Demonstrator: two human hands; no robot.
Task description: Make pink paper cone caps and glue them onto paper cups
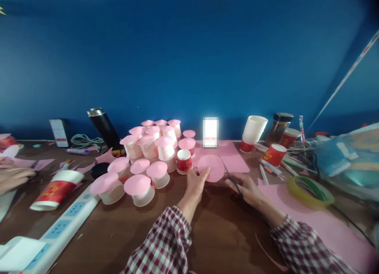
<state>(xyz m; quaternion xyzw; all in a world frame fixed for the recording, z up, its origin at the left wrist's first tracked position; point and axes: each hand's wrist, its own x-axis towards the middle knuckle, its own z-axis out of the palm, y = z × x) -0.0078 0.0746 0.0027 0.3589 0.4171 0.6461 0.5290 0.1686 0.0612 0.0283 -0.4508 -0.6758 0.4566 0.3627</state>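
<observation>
So the pink paper circle sits just right of centre in the frame, above the worktop, right between the two hands. Left hand has it pinched at the lower-left edge, thumb on top, other fingers mostly hidden. Right hand is curled round dark scissors on the other side, slanting from lower right to upper left along the circle's right edge. Can't tell if the blades touch the paper or how wide they're spread. Being round, the circle has no real long axis. It looks flat, plain and pretty neatly rounded, with a pink sheet behind it.
</observation>
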